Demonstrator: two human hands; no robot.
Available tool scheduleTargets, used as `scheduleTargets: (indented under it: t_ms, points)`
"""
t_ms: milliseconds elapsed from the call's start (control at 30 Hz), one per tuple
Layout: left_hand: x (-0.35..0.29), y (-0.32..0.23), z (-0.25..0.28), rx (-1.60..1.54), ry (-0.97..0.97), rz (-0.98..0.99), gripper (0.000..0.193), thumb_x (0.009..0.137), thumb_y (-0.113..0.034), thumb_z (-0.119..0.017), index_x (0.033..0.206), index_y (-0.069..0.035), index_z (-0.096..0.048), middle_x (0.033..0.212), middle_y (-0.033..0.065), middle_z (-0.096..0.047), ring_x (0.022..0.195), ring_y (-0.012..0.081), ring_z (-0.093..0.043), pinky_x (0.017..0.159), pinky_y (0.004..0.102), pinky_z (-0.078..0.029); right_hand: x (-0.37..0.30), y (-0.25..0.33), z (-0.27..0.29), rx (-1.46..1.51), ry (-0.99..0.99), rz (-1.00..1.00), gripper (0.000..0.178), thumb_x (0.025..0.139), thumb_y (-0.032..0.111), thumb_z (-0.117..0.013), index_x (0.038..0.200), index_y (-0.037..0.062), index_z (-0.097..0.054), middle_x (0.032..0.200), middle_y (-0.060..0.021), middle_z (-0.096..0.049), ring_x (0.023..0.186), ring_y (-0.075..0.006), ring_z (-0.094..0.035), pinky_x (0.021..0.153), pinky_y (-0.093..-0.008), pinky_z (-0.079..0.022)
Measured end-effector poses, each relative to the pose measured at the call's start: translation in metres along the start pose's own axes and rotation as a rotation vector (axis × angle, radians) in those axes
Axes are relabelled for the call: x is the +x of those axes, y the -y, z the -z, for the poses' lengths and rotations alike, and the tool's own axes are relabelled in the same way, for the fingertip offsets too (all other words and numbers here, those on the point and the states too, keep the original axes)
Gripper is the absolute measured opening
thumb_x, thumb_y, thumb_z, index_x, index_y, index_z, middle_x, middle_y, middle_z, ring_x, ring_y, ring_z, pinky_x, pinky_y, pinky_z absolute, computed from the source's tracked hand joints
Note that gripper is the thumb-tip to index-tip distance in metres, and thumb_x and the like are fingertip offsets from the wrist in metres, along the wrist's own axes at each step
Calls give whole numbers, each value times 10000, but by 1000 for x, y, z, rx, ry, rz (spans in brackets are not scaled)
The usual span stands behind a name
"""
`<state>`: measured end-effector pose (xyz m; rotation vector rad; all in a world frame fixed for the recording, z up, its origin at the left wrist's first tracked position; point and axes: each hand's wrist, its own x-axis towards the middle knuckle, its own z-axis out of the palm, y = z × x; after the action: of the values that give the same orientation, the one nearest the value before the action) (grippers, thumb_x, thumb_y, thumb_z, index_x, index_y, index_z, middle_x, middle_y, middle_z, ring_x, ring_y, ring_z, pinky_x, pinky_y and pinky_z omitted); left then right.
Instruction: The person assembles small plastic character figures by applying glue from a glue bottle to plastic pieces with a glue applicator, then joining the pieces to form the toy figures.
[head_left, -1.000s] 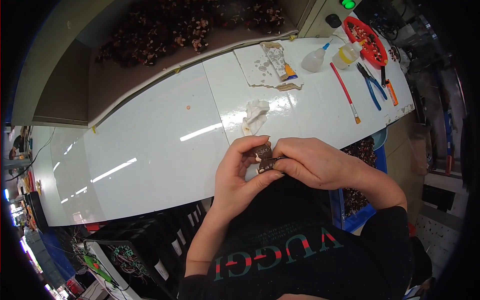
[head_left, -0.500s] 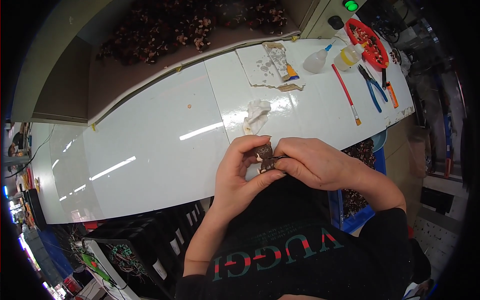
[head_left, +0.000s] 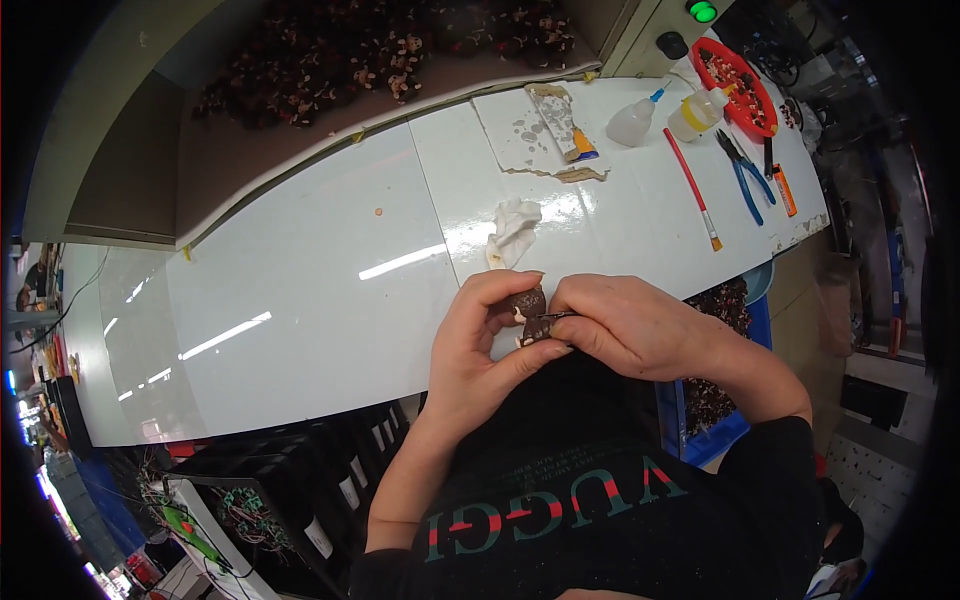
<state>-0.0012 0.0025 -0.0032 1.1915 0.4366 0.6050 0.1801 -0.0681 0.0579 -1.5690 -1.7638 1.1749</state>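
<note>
Between the thumb and fingers of my left hand (head_left: 478, 340) is a small dark brown toy figure (head_left: 528, 304) with cream parts, held just over the table's near edge. My right hand (head_left: 630, 325) is closed in a pinch around a slim dark tool (head_left: 556, 315), whose tip meets the middle of the figure. My fingers cover most of the tool, so its exact kind is hidden. Beyond the hands lies a crumpled white tissue (head_left: 515, 228) on the white table (head_left: 300, 310).
Rightward on the table are a red-handled paintbrush (head_left: 690, 180), blue-handled pliers (head_left: 745, 178), two squeeze bottles (head_left: 630, 122), a flattened tube (head_left: 565, 130) on stained card and a red basket (head_left: 768, 118) of small parts. Many brown figures (head_left: 340, 65) fill the shelf behind. A blue crate (head_left: 725, 440) stands below right.
</note>
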Motion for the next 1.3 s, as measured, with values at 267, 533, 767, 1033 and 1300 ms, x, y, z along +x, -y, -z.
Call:
scheduleTargets:
  t_ms: [267, 533, 767, 1033, 1300]
  points:
    - [-1, 0, -1, 19, -4, 22, 549, 748, -72, -770, 1226, -38, -501, 1168, 57, -471, 1030, 139, -533, 885, 290, -460, -2, -1, -1, -16, 21, -32, 251, 968, 253, -454, 880, 24, -507, 793, -129, -547, 775, -322, -554, 691, -398, -437]
    - [-2, 1, 0, 17, -4, -16, 542, 750, -59, -766, 1223, -40, -504, 1158, 57, -473, 1024, 140, -535, 882, 288, -465, -1, 3, -1, -12, 19, -26, 246, 966, 250, -458, 893, 23, -517, 814, -130, -549, 788, -319, -554, 701, -398, -439]
    - [2, 4, 2, 30, -10, -52, 550, 745, -64, -771, 1226, -47, -505, 1166, 55, -473, 1028, 139, -530, 875, 283, -458, 2, 1, 7, -46, 18, -24, 231, 954, 241, -480, 892, 23, -523, 821, -122, -537, 785, -310, -551, 697, -389, -441]
    - [0, -11, 0, -24, -70, -53, 526, 754, 52, -710, 1220, -30, -481, 1205, 73, -482, 1029, 144, -533, 893, 287, -454, 4, 6, 17, -267, -264, -2, 152, 872, 162, -576, 940, 26, -576, 854, -116, -534, 787, -292, -549, 699, -364, -455]
    - [-3, -23, -2, -131, -91, -45, 536, 772, 38, -701, 1230, -30, -433, 1169, 105, -538, 959, 145, -561, 874, 283, -465, 20, -8, 15, -575, -425, 101, 199, 807, 146, -664, 959, 44, -587, 905, -118, -533, 845, -292, -548, 719, -363, -467]
